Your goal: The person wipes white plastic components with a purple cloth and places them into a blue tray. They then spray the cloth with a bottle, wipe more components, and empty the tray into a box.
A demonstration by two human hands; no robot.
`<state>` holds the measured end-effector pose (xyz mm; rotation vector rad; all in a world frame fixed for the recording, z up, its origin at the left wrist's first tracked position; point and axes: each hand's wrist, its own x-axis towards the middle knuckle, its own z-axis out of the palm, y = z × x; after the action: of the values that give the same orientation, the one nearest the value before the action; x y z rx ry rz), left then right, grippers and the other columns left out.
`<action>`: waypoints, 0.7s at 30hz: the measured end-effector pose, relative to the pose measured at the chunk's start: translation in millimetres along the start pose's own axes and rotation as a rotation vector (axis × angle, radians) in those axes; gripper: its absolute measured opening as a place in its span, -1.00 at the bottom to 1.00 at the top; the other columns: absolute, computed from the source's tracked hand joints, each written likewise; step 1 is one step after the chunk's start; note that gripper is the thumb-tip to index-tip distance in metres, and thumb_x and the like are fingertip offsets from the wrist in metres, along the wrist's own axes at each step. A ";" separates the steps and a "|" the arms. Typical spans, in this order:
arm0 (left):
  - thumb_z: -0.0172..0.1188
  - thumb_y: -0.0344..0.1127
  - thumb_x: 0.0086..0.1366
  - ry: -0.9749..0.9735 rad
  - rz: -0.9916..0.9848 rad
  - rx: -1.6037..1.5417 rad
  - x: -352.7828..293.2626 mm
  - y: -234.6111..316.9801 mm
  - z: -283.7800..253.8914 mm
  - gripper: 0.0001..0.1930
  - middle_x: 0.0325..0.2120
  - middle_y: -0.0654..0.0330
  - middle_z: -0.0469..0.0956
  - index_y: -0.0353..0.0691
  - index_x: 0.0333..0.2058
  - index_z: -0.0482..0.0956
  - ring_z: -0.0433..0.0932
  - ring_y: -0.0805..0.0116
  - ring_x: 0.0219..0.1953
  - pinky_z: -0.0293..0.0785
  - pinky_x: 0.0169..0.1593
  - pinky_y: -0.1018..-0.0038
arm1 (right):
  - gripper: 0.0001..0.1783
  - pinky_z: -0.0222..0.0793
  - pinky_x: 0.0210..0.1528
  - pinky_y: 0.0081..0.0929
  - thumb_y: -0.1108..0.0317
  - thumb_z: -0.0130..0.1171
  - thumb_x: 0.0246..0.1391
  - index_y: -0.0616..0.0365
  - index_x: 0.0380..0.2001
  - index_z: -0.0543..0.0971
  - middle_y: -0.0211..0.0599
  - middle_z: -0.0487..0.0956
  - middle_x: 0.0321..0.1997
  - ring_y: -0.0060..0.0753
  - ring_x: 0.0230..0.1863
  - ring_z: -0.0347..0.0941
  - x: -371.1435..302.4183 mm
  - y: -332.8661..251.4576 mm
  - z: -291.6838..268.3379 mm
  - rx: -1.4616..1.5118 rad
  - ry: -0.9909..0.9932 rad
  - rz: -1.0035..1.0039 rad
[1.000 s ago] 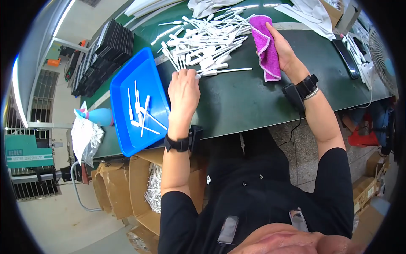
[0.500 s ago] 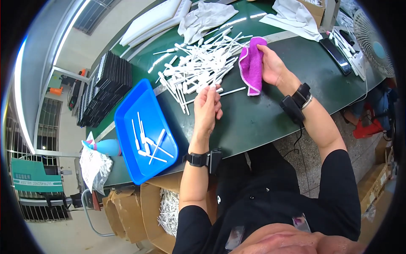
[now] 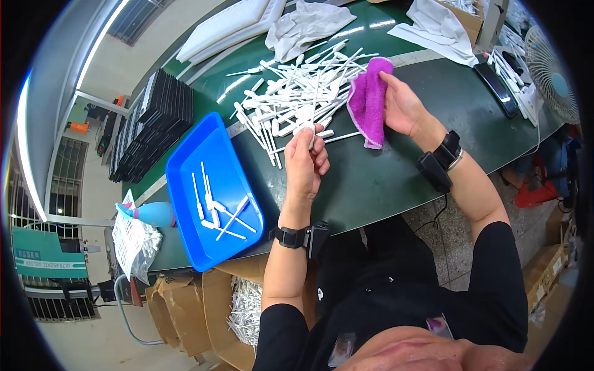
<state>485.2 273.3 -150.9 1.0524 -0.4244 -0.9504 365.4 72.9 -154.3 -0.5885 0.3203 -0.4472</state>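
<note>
Stick in one hand, purple cloth in the other

Fingers of the left hand (image 3: pixel 304 167) are pinched narrow around one white stick (image 3: pixel 314 111), which runs up and away from the fingertips into the pile (image 3: pixel 297 93) of the same white sticks on the far part of the green table (image 3: pixel 383 179). Right hand (image 3: pixel 402 108) has its fingers curled around the right edge of a purple cloth (image 3: pixel 368 99), holding it just right of the stick, and the cloth's low end hangs down to the tabletop. Both wrists have black straps.

Left of the left hand, near the table edge, sits a blue tray (image 3: pixel 185 204) with a handful of sticks lying loose in it. Farther left there's a stack of black trays (image 3: pixel 154 123). A fan (image 3: pixel 550 68) is way off right, well apart from everything. Cardboard boxes (image 3: pixel 185 309) sit under the table.
</note>
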 end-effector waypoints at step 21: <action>0.26 -0.19 0.17 0.109 0.744 1.363 -1.0 -37.7 20.6 -0.73 -0.80 0.08 0.38 -0.23 -0.58 0.50 0.43 0.11 -0.72 0.22 -0.66 0.35 | -0.70 0.41 -0.29 -0.59 0.12 -0.07 0.30 0.14 -0.19 0.43 -0.45 0.49 -0.39 -0.66 -0.37 0.40 -3.7 53.3 12.5 -0.348 -0.053 -0.373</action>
<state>453.1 256.8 -174.2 1.9147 -1.3452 0.2086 383.9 120.0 -175.5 -1.0060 0.2382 -0.7404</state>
